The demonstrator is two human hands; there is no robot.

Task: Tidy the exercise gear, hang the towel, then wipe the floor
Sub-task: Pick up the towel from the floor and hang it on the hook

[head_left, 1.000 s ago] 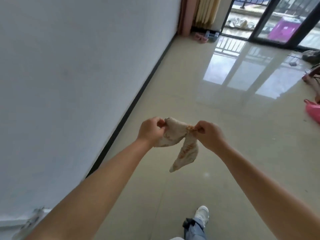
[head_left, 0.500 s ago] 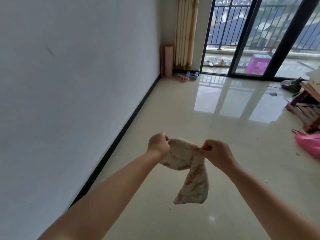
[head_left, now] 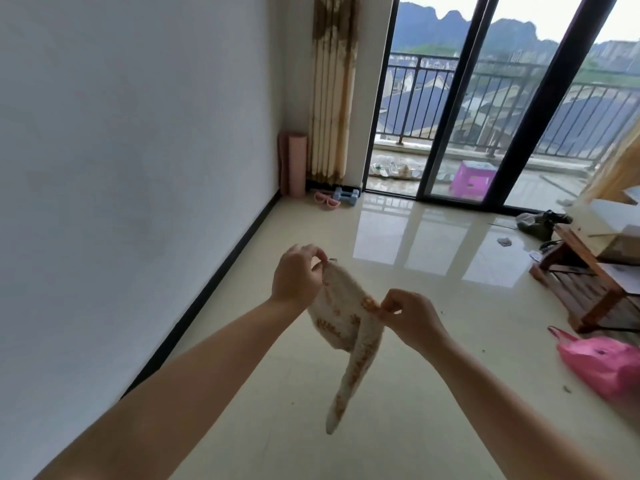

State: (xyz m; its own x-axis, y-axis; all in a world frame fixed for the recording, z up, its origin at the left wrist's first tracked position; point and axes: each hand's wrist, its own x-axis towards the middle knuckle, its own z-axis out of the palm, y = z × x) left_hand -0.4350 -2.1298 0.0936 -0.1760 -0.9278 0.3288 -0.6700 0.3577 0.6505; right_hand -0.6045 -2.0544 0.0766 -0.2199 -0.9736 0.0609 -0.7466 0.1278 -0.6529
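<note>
Towel (head_left: pixel 349 327) slung between left hand (head_left: pixel 296 277) and right hand (head_left: pixel 412 315), each pinching an edge.

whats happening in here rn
A person stands in a mostly bare room holding a small towel up with both hands. The left hand pinches one corner and the right hand pinches another, with the rest hanging loose above the floor. It is not hung yet. In the far corner a rolled mat stands by the curtain, with dumbbells on the floor beside it.
</note>
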